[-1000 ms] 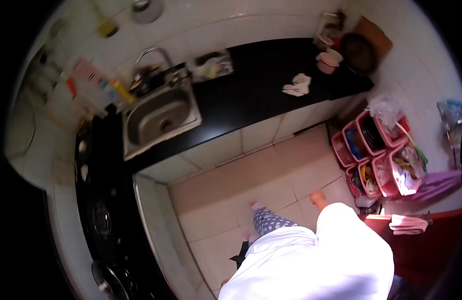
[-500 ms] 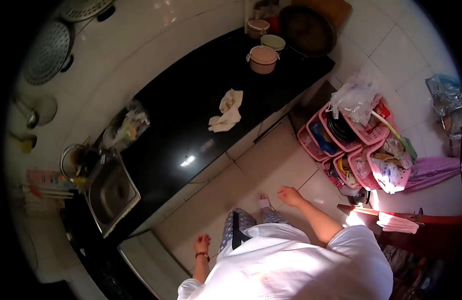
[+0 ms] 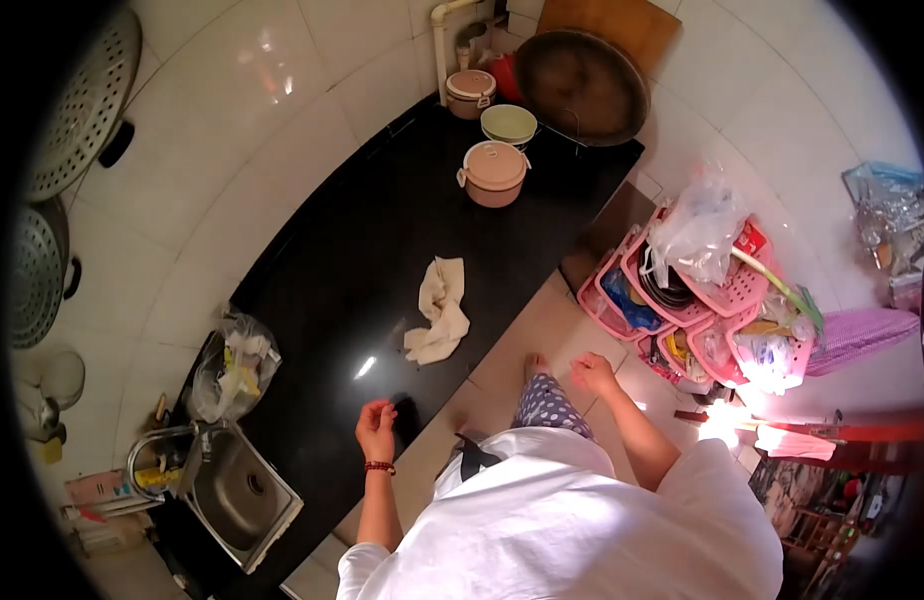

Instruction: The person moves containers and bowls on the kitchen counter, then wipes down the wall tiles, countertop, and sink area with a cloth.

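Observation:
My left hand (image 3: 376, 430), with a red bead bracelet at the wrist, is raised over the front edge of the black counter (image 3: 332, 240). Its fingers are curled, and whether anything is in them is too small to tell. A crumpled cream cloth (image 3: 440, 312) lies on the counter just beyond it, apart from the hand. My right hand (image 3: 593, 373) hangs over the floor near the pink baskets, fingers loosely bent, touching nothing. Farther back on the counter stand a lidded pink pot (image 3: 495, 175), a pale green bowl (image 3: 509, 124) and a second pink pot (image 3: 471, 94).
A steel sink (image 3: 244, 490) with a curved faucet is at lower left, beside a plastic bag (image 3: 235, 370). Stacked pink baskets (image 3: 727, 290) stand right of the counter. A large dark pan (image 3: 582, 88) leans in the corner; strainers (image 3: 87, 105) hang at left.
The view has turned right and come nearer the cloth and pots. Both hands have come into clear view, and my left hand has risen to the counter's edge.

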Action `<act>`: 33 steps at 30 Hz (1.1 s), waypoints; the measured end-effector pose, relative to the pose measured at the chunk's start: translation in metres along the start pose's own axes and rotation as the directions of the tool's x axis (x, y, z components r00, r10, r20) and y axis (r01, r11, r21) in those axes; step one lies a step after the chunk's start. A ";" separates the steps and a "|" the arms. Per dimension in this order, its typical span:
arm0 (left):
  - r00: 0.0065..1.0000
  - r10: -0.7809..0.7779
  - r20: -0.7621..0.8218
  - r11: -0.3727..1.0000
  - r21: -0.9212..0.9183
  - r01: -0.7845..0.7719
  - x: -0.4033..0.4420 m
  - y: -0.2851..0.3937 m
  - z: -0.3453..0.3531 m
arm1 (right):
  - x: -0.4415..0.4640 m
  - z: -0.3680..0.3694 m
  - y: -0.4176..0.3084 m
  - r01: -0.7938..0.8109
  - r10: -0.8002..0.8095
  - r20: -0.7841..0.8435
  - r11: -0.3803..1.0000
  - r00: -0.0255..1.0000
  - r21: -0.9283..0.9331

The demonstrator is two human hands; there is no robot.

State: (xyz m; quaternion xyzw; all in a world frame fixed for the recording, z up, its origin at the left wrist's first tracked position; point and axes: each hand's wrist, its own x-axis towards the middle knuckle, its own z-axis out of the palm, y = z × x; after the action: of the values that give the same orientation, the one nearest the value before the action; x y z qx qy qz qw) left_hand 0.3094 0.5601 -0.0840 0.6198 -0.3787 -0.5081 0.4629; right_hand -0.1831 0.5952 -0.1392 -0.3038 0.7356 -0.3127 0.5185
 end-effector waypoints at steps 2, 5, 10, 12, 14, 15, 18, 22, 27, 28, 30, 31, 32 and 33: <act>0.999 -0.034 -0.031 0.999 0.017 0.035 0.010 0.001 0.010 | 0.036 -0.003 -0.032 -0.004 0.004 -0.001 0.997 1.000 0.078; 0.992 -0.087 -0.092 0.995 0.040 0.091 0.027 0.009 0.040 | 0.102 -0.011 -0.096 -0.008 0.006 0.009 0.988 1.000 0.152; 0.977 -0.144 -0.159 0.989 0.018 0.148 0.038 0.013 0.113 | 0.243 -0.028 -0.220 0.117 -0.097 -0.087 0.955 0.992 0.272; 0.969 -0.207 -0.132 0.976 0.037 0.213 0.044 0.022 0.153 | 0.291 -0.034 -0.285 0.144 -0.109 -0.121 0.932 0.987 0.333; 0.969 -0.227 -0.093 0.967 0.093 0.236 0.048 0.045 0.196 | 0.347 -0.038 -0.337 0.169 -0.139 -0.111 0.929 0.984 0.330; 0.978 -0.191 -0.084 0.973 0.117 0.200 0.049 0.043 0.212 | 0.371 -0.036 -0.360 0.212 -0.172 -0.152 0.929 0.973 0.303; 0.977 -0.205 -0.056 0.958 0.192 0.212 0.048 0.053 0.252 | 0.431 -0.030 -0.401 0.147 -0.118 -0.124 0.953 0.985 0.264; 0.980 -0.195 -0.029 0.867 0.462 0.186 0.048 0.076 0.267 | 0.453 -0.013 -0.402 0.193 -0.166 -0.202 0.973 0.965 0.124; 0.967 -0.235 -0.097 0.887 0.386 0.255 0.065 0.061 0.251 | 0.432 0.010 -0.406 0.126 -0.097 -0.189 0.981 0.977 0.147; 0.972 -0.202 -0.117 0.877 0.421 0.232 0.071 0.067 0.248 | 0.429 0.019 -0.408 0.125 -0.107 -0.144 0.985 0.984 0.116; 0.969 -0.177 -0.174 0.876 0.420 0.235 0.085 0.074 0.243 | 0.429 0.031 -0.419 0.138 -0.139 0.021 0.990 0.990 0.032; 0.966 -0.168 -0.199 0.895 0.380 0.234 0.091 0.077 0.242 | 0.429 0.036 -0.431 0.132 -0.126 0.200 0.991 0.972 -0.021; 0.966 -0.167 -0.198 0.894 0.383 0.234 0.096 0.077 0.239 | 0.427 0.041 -0.441 0.169 -0.146 0.338 0.985 0.930 -0.038; 0.966 -0.168 -0.195 0.891 0.389 0.233 0.100 0.075 0.236 | 0.421 0.047 -0.451 0.204 -0.159 0.467 0.978 0.870 -0.048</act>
State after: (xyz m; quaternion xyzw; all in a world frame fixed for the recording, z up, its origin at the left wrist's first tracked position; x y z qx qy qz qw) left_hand 0.0977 0.4003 -0.0535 0.7765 -0.3727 -0.4127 0.2964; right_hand -0.2002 -0.0162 -0.0435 -0.4614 0.5740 -0.2436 0.6311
